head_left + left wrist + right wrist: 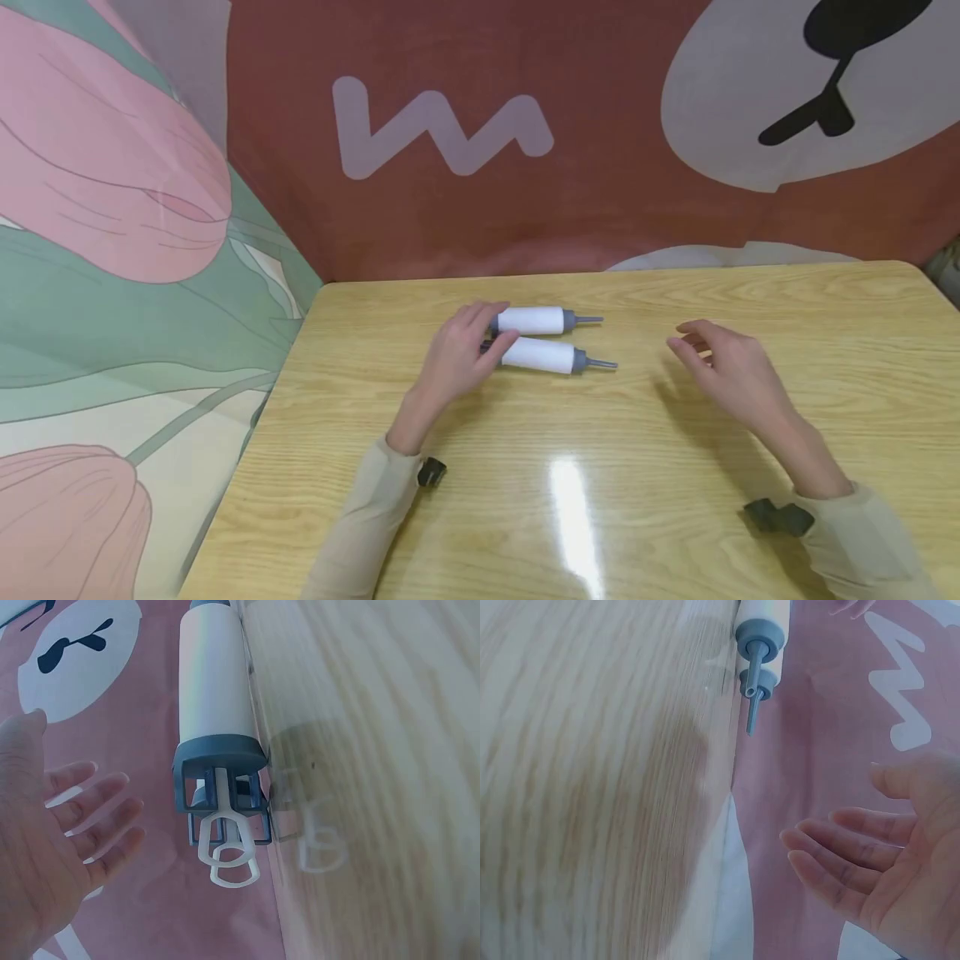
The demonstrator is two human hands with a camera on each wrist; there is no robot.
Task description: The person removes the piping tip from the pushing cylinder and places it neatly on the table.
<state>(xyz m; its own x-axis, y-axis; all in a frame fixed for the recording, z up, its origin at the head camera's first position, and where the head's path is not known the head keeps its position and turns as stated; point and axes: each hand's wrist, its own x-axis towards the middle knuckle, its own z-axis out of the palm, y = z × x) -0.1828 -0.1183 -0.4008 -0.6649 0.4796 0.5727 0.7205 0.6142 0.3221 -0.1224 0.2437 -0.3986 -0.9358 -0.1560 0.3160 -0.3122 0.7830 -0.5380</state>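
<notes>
Two large syringes lie side by side on the table, each with a white barrel, grey-blue end caps and a thin nozzle pointing right. The far syringe [531,320] is nearly parallel to the near syringe [540,355]. White ring handles [226,840] show at their left ends in the left wrist view. My left hand [459,350] hovers by those ends, hiding them in the head view; its fingers [97,810] are relaxed, apart from the syringes. To the right of the nozzles [756,667], my right hand [727,371] hangs above the table with loosely bent fingers, holding nothing.
The wood-grain table [450,517] reflects a bright light strip near its front. Behind it stands a red-brown printed backdrop [480,225], and a floral cloth [112,333] hangs at the left. Dark wrist devices [431,472] sit at both sleeves.
</notes>
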